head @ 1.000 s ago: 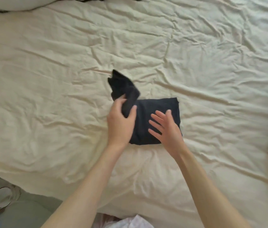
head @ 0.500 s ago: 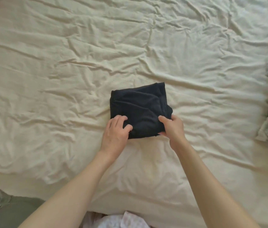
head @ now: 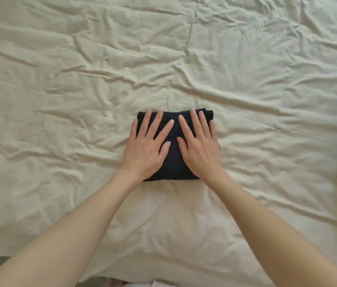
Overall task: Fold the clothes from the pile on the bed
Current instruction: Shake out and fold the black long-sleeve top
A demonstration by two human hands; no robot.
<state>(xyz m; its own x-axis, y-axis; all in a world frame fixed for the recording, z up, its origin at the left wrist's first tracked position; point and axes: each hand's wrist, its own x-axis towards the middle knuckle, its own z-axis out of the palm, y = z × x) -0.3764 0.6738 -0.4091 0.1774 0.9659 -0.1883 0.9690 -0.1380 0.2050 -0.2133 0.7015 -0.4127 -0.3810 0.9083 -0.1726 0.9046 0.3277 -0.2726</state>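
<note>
- Nearest the viewer, two bare forearms reach forward over the bed (head: 60, 100).
- Left hand (head: 145, 149) and right hand (head: 201, 149) lie flat, fingers spread, pressing side by side on the folded dark garment (head: 173, 160).
- Garment rests mid-bed; wrinkled cream sheet beyond.

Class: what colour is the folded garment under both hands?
Plain black folded garment, seen in the head view.
</note>
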